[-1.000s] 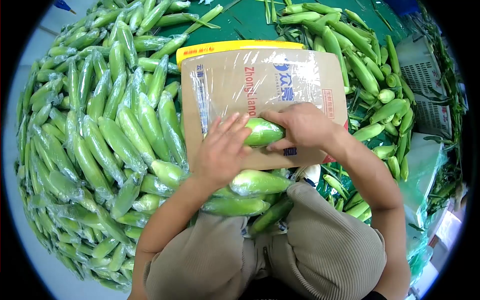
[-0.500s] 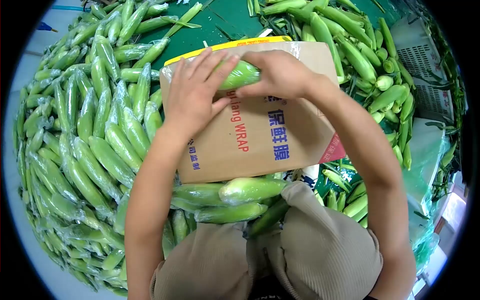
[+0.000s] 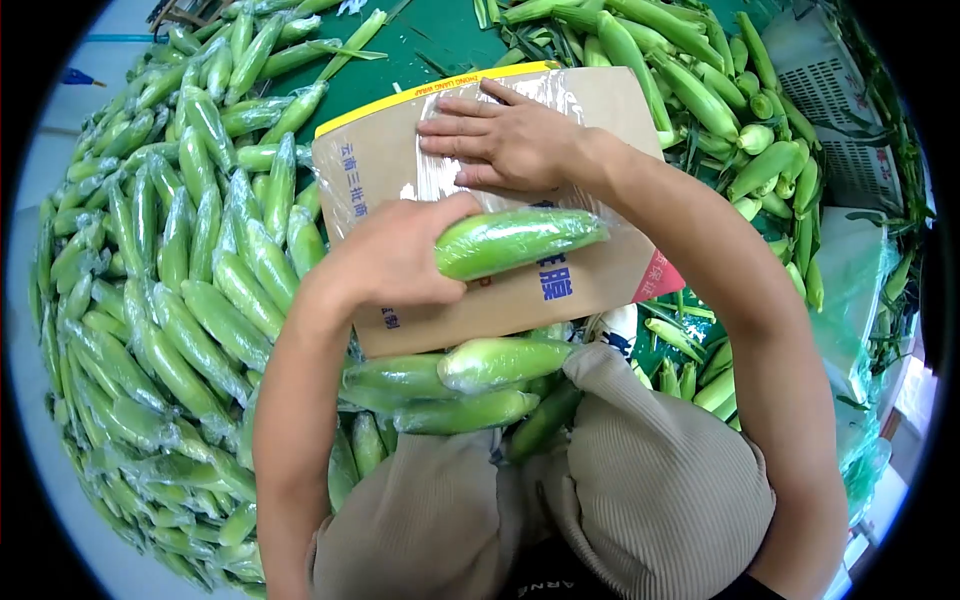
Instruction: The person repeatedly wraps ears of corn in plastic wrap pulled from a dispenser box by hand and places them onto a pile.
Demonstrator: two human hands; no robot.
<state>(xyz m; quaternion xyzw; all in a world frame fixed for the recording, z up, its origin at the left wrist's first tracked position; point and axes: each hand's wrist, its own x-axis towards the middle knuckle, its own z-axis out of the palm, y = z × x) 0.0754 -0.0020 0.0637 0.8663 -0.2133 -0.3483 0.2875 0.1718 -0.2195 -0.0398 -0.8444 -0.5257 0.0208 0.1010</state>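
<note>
My left hand (image 3: 405, 250) is wrapped round the near end of a film-wrapped corn cob (image 3: 520, 241), lifted over the lower part of a cardboard box (image 3: 450, 322). Farther up the box, my right hand (image 3: 510, 140) lies with fingers spread on shiny clear film (image 3: 437, 165) and holds nothing. A yellow strip (image 3: 400, 97) runs along the box's far edge. Several wrapped cobs (image 3: 505, 363) rest between the box and my lap.
A large heap of wrapped cobs (image 3: 180, 330) covers the left side. Unwrapped green cobs (image 3: 715, 105) are piled at the upper right, beside a white perforated crate (image 3: 830, 110). Green plastic (image 3: 850, 320) hangs at the right.
The cob came toward me and is now wrapped and held by my left hand alone. My right hand let go of it and lies flat on the film. The view shifted slightly.
</note>
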